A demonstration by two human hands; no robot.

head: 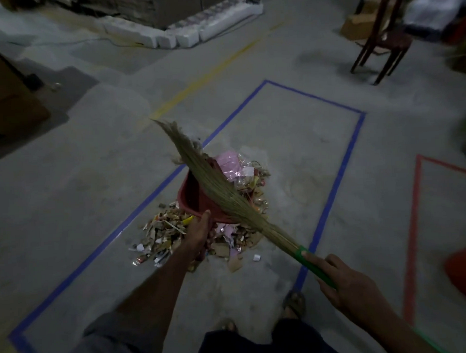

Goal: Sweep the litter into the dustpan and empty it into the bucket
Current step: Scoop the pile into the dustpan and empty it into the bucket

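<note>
A pile of mixed litter [165, 234], paper scraps, wrappers and pink plastic, lies on the concrete floor inside a blue tape rectangle [355, 143]. A red dustpan [193, 196] sits in the middle of the pile, and my left hand [199, 233] grips its near end. My right hand [346, 280] holds the green handle of a straw broom [213, 182]. The broom's bristles lie slanted over the dustpan, tips pointing up and left. An orange-red object [465, 271], possibly the bucket, shows at the right edge.
A red tape outline [413, 223] marks the floor to the right. A dark wooden chair [383, 39] stands at the back right, white foam blocks [184, 32] at the back, a cardboard box [10, 99] at the left. My sandalled feet [294, 303] stand just behind the pile.
</note>
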